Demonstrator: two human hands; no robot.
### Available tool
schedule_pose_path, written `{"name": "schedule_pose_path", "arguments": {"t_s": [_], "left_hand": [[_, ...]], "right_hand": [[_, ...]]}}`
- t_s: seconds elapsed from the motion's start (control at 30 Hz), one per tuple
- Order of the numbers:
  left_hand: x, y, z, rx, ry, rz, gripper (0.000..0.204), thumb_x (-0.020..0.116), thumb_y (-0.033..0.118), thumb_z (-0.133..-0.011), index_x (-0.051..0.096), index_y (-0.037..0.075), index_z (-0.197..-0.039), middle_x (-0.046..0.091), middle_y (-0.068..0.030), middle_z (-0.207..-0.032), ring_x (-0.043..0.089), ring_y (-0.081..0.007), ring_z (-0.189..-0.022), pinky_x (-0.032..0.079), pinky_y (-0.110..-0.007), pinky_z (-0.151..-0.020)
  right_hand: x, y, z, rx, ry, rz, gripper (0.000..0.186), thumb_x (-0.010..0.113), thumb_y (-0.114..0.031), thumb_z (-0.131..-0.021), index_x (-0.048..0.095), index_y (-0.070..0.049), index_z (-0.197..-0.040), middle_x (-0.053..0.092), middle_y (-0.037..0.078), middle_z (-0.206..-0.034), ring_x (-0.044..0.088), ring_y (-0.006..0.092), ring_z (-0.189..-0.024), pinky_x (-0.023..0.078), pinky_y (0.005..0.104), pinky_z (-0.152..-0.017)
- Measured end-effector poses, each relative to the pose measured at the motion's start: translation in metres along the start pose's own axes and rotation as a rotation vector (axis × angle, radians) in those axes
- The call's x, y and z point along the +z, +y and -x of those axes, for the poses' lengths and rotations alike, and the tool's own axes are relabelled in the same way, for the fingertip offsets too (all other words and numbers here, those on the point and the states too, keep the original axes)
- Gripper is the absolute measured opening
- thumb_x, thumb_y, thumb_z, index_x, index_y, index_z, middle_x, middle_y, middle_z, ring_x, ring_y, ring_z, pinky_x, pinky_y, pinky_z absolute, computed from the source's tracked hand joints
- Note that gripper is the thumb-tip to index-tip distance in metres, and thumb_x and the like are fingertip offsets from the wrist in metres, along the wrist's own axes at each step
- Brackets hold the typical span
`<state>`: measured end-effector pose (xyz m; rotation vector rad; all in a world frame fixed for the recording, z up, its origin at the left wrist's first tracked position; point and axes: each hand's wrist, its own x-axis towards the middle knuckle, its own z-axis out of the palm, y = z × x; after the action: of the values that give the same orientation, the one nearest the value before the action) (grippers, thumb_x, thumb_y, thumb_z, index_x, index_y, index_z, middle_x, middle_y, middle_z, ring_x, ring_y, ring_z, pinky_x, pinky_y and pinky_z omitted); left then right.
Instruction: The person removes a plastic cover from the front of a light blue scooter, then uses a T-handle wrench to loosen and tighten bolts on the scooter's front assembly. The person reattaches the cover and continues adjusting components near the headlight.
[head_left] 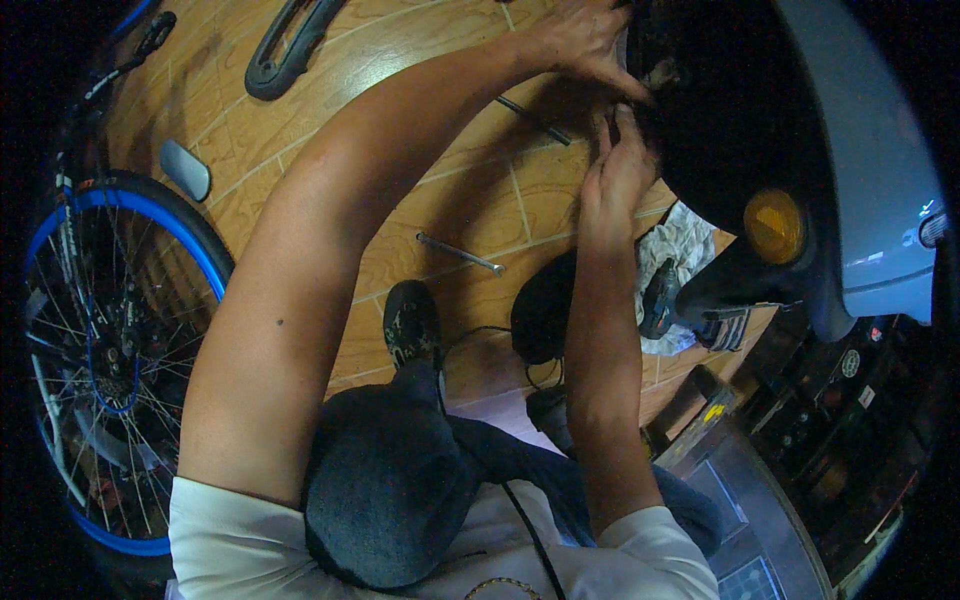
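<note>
At the top, my left hand (585, 45) reaches to the edge of a dark recess in a blue-grey vehicle body (885, 150). Its thumb points into the shadow and its fingers curl at the edge, closed around something too dark to name. Just below it, my right hand (622, 170) is raised to the same dark part, fingers bent and pressed together at the tips. What they hold is hidden in shadow. An orange reflector (773, 226) sits on the body to the right. On the tiled floor lie a wrench (460, 254) and a thin dark rod (535, 121).
A bicycle wheel with a blue rim (215, 262) stands at left. A grey rounded plate (185, 170) and a long black looped part (272, 80) lie on the floor. At right, a black tool (659, 298) rests on a crumpled white cloth (682, 240), above cluttered dark shelving (840, 400).
</note>
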<state>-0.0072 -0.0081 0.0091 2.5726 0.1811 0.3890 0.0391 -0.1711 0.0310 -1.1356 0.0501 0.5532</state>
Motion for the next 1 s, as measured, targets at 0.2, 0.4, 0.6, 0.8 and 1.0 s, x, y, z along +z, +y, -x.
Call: {"name": "schedule_pose_path", "arguments": {"t_s": [0.2,0.4,0.6,0.8,1.0], "left_hand": [[0.017,-0.003,0.004,0.057,0.135,-0.006,0.123,0.078,0.077,-0.067,0.037,0.005,-0.157,0.036,-0.0287,-0.158,0.031,-0.0513,-0.143,0.023,-0.060,-0.121],[0.015,-0.006,0.002,0.091,0.176,0.027,0.121,0.080,0.075,-0.067,0.040,0.004,-0.156,0.040,-0.0277,-0.155,0.034,-0.0504,-0.140,0.025,-0.061,-0.118],[0.007,0.001,0.003,0.009,0.107,-0.013,0.122,0.083,0.073,-0.064,0.041,0.001,-0.154,0.042,-0.0296,-0.152,0.037,-0.0496,-0.139,0.028,-0.060,-0.117],[0.002,0.003,0.002,0.033,0.104,0.000,0.125,0.080,0.076,-0.066,0.038,0.001,-0.156,0.039,-0.0301,-0.155,0.033,-0.0504,-0.143,0.024,-0.062,-0.121],[0.008,0.000,0.002,0.016,0.057,-0.034,0.125,0.077,0.078,-0.068,0.035,0.003,-0.158,0.036,-0.0282,-0.159,0.030,-0.0500,-0.147,0.021,-0.062,-0.122]], "right_hand": [[-0.004,0.002,-0.002,0.000,-0.011,0.052,0.038,0.068,0.000,-0.094,0.057,0.003,-0.131,0.063,0.015,-0.128,0.066,0.0300,-0.112,0.056,0.0444,-0.102],[-0.002,0.001,0.003,-0.002,-0.036,0.064,0.037,0.060,-0.014,-0.103,0.054,0.006,-0.134,0.062,0.020,-0.130,0.067,0.0329,-0.114,0.056,0.0438,-0.102],[0.001,-0.002,0.000,0.132,0.021,0.040,0.033,0.064,-0.017,-0.101,0.059,0.000,-0.129,0.065,0.016,-0.126,0.068,0.0303,-0.111,0.056,0.0443,-0.101],[0.000,0.005,-0.004,0.006,0.034,0.049,0.030,0.064,-0.004,-0.099,0.060,0.003,-0.128,0.067,0.014,-0.115,0.067,0.0259,-0.100,0.060,0.0413,-0.095],[0.002,0.004,-0.001,-0.078,-0.016,0.053,0.031,0.067,0.001,-0.096,0.062,0.001,-0.126,0.067,0.013,-0.119,0.068,0.0261,-0.104,0.061,0.0422,-0.094]]}}
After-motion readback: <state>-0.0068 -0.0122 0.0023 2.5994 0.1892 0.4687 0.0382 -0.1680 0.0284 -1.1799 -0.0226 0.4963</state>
